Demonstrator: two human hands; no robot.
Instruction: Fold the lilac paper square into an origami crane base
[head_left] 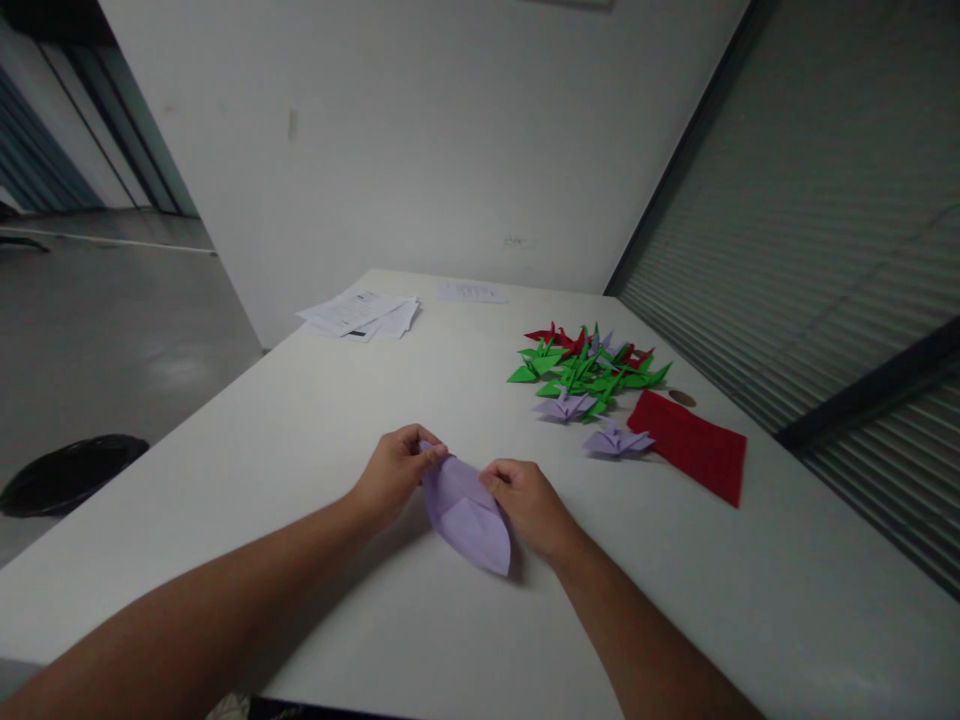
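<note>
A partly folded sheet of purple origami paper [469, 515] is held between my two hands over the white table [337, 420]. My left hand [397, 470] pinches its upper left corner between thumb and fingers. On the paper's upper right edge, my right hand [529, 500] grips with the thumb on top and the fingers curled behind. The lower tip of the paper points toward me, and creases show across its middle. To the right of my hands lie two finished purple paper cranes [616, 440], close to a pile of green paper cranes [589, 375].
Red paper cranes [559, 338] sit at the back of the pile. Red square paper [694, 450] lies at the right, by a round hole [682, 398] in the table. Printed sheets [360, 313] rest at the far left. A black bin [71, 470] stands on the floor, and blinds [810, 260] line the right side.
</note>
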